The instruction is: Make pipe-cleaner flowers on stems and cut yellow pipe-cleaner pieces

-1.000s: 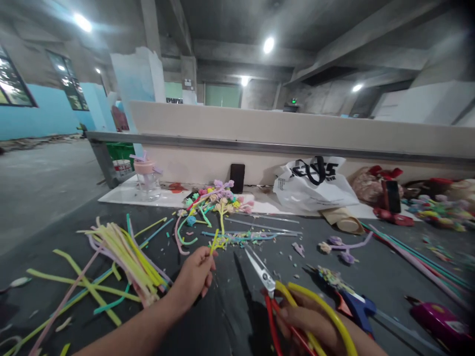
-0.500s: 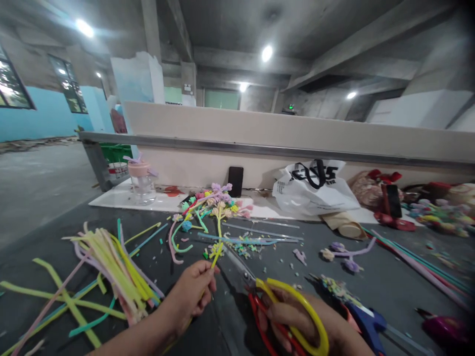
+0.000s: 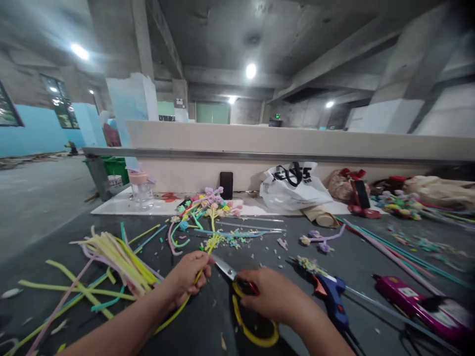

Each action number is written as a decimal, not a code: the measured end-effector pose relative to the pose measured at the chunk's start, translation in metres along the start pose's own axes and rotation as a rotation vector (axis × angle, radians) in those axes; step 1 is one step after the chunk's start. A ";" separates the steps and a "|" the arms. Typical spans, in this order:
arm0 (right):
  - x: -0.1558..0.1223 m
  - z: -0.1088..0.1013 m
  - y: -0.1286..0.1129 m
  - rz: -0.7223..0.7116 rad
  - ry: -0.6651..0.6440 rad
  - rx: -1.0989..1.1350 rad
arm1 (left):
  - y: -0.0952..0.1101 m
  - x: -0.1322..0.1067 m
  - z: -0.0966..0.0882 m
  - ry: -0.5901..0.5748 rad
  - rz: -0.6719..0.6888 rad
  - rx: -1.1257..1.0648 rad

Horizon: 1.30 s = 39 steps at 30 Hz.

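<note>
My left hand (image 3: 190, 276) is closed in a pinch around a yellow pipe cleaner (image 3: 174, 316). One end sticks up past my fingertips toward the fluffy clippings, and the rest trails down below my wrist. My right hand (image 3: 269, 294) grips scissors (image 3: 225, 268) with red and yellow handles. Their blades point to the upper left, and the tips reach the fingers of my left hand by the pipe cleaner. Whether the blades touch the stem I cannot tell. Just beyond lies a cluster of pastel pipe-cleaner flowers (image 3: 212, 212) with cut bits around it.
A bundle of pipe cleaners (image 3: 118, 259) lies on the left. To the right are a blue glue gun (image 3: 332, 291), a purple flower stem (image 3: 330, 238) and a magenta tool (image 3: 404, 296). Along the back stand a clear bottle (image 3: 141, 195), a phone (image 3: 226, 185) and a white bag (image 3: 293, 185).
The scissors have swung so their tips come up to my left fingers, and my right hand has turned over the handles. The view has shifted right.
</note>
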State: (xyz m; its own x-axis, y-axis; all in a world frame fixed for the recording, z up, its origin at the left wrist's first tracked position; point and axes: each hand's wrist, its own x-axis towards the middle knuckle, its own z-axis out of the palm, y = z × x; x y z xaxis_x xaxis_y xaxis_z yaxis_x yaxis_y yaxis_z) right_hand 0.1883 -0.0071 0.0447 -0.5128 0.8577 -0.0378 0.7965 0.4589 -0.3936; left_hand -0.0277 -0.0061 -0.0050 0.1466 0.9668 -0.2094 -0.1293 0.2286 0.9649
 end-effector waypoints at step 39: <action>0.053 0.043 -0.007 0.027 0.077 1.661 | 0.008 0.014 0.012 -0.033 0.123 0.161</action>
State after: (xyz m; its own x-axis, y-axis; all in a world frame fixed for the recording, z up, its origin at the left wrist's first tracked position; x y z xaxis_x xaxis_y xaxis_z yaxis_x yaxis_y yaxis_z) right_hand 0.1418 0.0254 0.0062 -0.4495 0.8925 -0.0379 -0.4081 -0.2429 -0.8800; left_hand -0.0150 0.0075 0.0015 0.1719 0.9814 -0.0854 0.0093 0.0850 0.9963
